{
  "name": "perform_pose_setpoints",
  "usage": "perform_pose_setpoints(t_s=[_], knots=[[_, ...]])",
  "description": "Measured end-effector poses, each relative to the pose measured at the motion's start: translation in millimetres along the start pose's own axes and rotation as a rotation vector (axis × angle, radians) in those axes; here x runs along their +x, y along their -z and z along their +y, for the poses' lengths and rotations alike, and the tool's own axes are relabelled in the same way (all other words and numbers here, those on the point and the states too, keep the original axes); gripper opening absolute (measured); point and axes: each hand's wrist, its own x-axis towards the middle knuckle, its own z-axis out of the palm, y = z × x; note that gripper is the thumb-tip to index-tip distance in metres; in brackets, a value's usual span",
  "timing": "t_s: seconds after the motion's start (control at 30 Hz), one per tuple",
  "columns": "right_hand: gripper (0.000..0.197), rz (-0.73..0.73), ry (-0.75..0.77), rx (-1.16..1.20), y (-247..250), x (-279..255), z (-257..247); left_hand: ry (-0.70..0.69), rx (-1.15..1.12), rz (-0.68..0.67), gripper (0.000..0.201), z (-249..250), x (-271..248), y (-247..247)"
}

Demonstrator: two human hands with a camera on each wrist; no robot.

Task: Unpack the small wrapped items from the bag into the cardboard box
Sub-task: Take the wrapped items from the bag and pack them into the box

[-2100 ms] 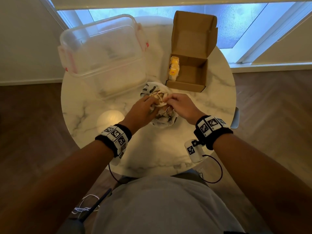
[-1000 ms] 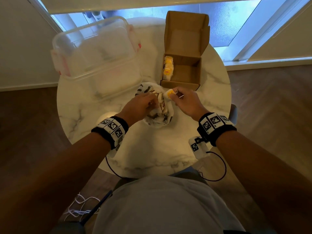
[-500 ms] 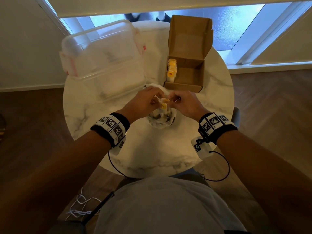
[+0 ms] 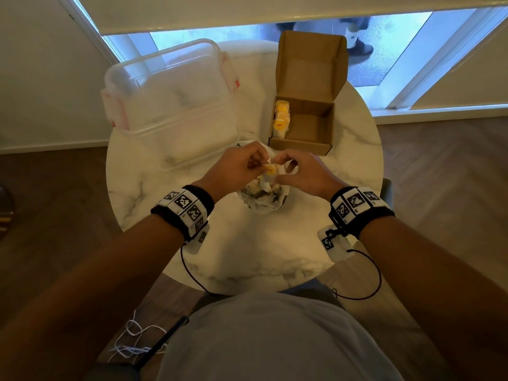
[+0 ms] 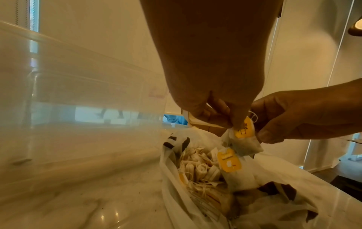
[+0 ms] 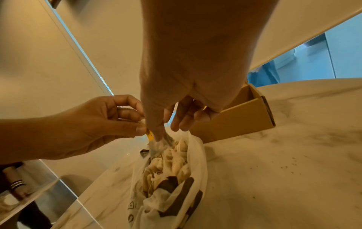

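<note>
At the centre of the head view, a tea bag (image 4: 270,169) is pinched between the left hand (image 4: 238,166) and right hand (image 4: 303,174), just above the bag (image 4: 264,200). It is judged light, soft and tearable, with trailing string; it is best held by its paper edge and carried to the cardboard box (image 4: 302,145) at upper right.

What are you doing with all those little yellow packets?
Both hands are over the open bag on the table. The left hand and right hand pinch one tea bag together, a second dangling beneath it. A few tea bags already stand in the cardboard box; many remain in the bag.
</note>
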Motion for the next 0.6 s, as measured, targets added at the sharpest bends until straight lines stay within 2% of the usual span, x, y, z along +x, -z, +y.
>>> perform_pose_setpoints(t_s=[0.17, 0.27, 0.4, 0.5, 0.6], knots=[[0.014, 0.049, 0.008, -0.080, 1, 8, 2, -0.029, 0.010, 0.005, 0.021, 7, 17, 2], [0.008, 0.103, -0.024, -0.079, 10, 18, 8, -0.034, 0.070, 0.056, 0.023, 9, 37, 3], [0.008, 0.172, -0.097, -0.077, 28, 38, 15, -0.037, 0.110, 0.097, 0.015, 1, 63, 3], [0.016, 0.236, -0.126, -0.020, 41, 58, 19, 0.005, 0.160, 0.055, 0.015, -12, 78, -1], [0.016, 0.236, -0.148, 0.011, 51, 72, 17, 0.043, 0.180, 0.002, 0.021, -20, 89, -9]])
